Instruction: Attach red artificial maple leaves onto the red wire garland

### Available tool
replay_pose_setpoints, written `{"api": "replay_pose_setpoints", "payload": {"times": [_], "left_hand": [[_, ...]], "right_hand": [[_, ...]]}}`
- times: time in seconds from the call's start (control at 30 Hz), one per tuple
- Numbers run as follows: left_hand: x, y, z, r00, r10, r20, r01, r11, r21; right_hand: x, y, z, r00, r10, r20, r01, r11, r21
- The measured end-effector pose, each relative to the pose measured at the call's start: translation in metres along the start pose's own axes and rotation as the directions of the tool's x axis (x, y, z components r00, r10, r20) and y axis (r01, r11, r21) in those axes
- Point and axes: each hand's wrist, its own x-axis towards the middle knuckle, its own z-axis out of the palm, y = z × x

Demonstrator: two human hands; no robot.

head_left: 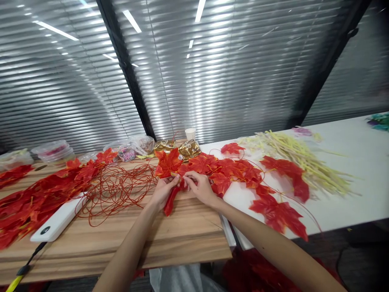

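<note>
Close together near the middle of the wooden table (188, 235), my two hands work at a red artificial maple leaf (169, 163). The fingers of my left hand (165, 187) are pinched on its base, and a folded red piece hangs just below them. My right hand (199, 185) has thumb and fingertips pressed together beside it; what lies between them is too small to make out. A row of red maple leaves (231, 170) runs rightward from my hands. Tangled red cord (118, 188) lies to the left of my left hand.
Many red leaves (45, 194) pile up at left, beside a white power bank (59, 219). Gold packets (190, 149), a paper cup (190, 134) and plastic tubs (53, 150) stand along the back. Pale yellow stalks (304, 162) lie on the white table (358, 162).
</note>
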Motion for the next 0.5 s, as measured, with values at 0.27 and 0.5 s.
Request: {"api": "replay_pose_setpoints", "payload": {"times": [0.27, 0.5], "left_hand": [[0.0018, -0.0016, -0.0031, 1.0, 0.027, 0.017, -0.028, 0.997, 0.068], [0.0024, -0.0015, -0.0028, 1.0, 0.029, -0.012, -0.027, 0.996, 0.087]], "right_hand": [[-0.0009, 0.0011, 0.0012, 0.999, -0.026, 0.03, 0.027, 0.999, -0.037], [-0.0013, 0.0045, 0.0019, 0.997, -0.057, 0.045, 0.062, 0.992, -0.108]]}}
